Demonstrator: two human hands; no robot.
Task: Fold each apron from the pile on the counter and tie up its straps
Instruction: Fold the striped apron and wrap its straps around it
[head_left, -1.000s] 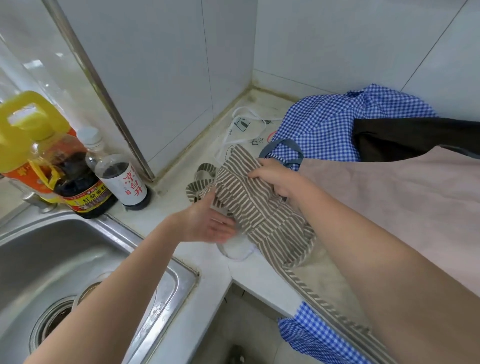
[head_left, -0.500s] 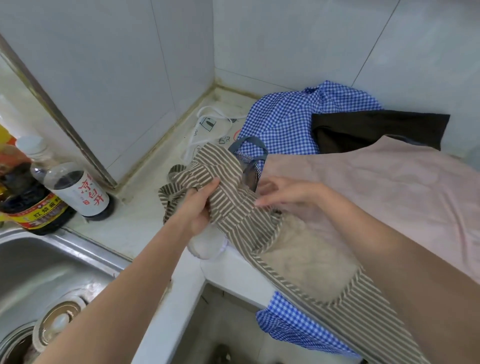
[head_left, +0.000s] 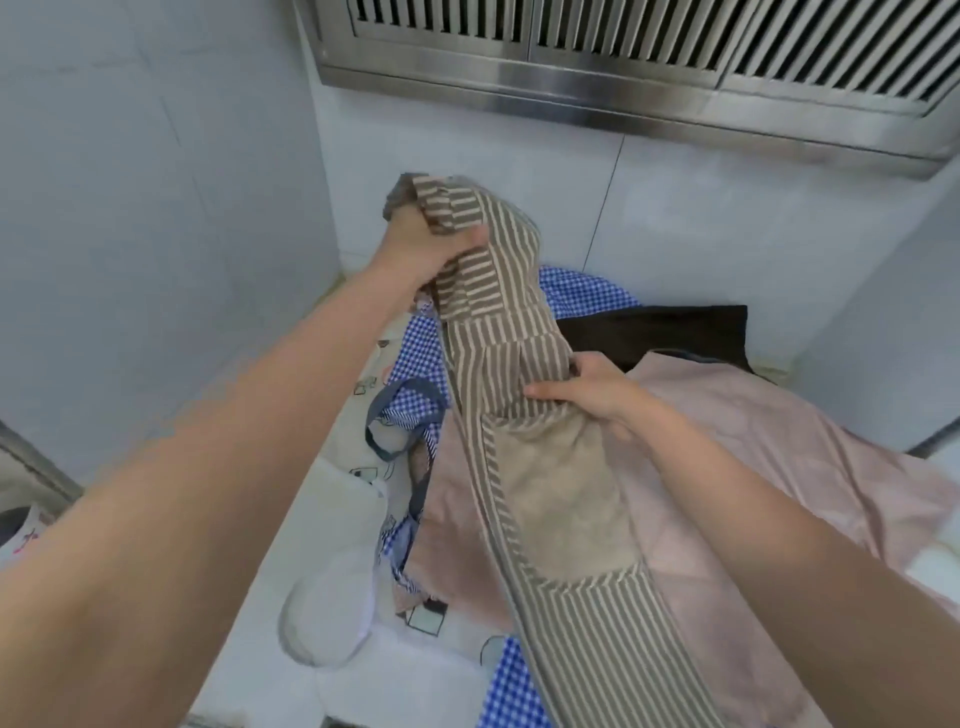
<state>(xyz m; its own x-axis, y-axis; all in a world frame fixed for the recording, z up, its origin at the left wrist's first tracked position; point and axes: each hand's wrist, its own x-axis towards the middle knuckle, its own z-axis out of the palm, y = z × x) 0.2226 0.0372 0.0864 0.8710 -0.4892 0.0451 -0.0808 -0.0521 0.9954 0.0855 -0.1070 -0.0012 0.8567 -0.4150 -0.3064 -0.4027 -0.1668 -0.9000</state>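
1. Pile of aprons covered the counter: pink, blue check and a dark one, all unfolded.
2. Striped apron was hoisted above that pile, so this looked like the pick-up and shake-out step. Next move probably needed it spread flat for folding.
3. Left hand was raised high, fist clamped round the bunched top.
4. Right hand sat lower, fingers curled, pinching the cloth above the plain pocket.
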